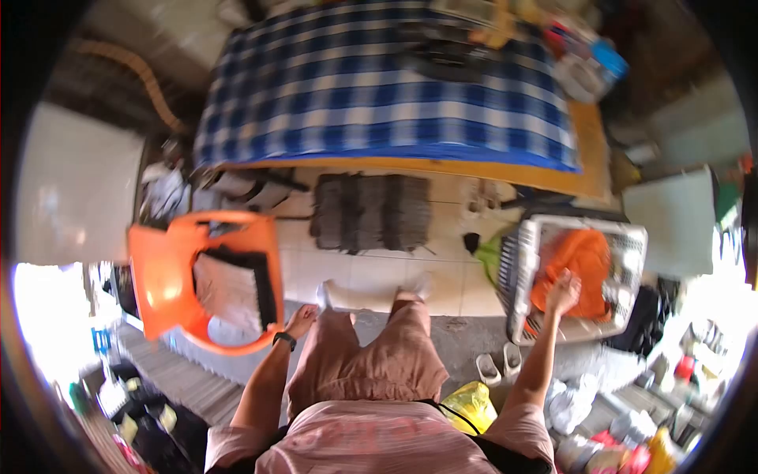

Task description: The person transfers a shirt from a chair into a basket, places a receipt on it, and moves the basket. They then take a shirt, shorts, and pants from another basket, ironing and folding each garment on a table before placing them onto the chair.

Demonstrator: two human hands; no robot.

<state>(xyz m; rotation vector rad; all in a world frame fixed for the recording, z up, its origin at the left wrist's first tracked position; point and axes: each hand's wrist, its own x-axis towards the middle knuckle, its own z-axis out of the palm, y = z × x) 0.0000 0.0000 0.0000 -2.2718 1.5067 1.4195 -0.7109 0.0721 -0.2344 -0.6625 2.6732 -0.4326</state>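
Observation:
My right hand (pixel 563 293) reaches into a white plastic laundry basket (pixel 634 272) on the right. Its fingers are curled closed on a bright orange cloth (pixel 589 257) bunched inside. My left hand (pixel 301 323), with a dark watch on the wrist, hangs beside my left thigh and holds nothing; its fingers look loosely apart, though slightly blurred. Left of it stands an orange plastic chair (pixel 150 261), with a flat light-coloured piece (pixel 229 288) and something dark on its seat.
A table with a blue-and-white checked cloth (pixel 355 110) stands ahead, a black object (pixel 450 59) on top. A dark grey mat (pixel 371 212) lies on the tiles. White slippers (pixel 488 367) and a yellow bag (pixel 471 404) are near my right side. Bags and clutter fill the lower right.

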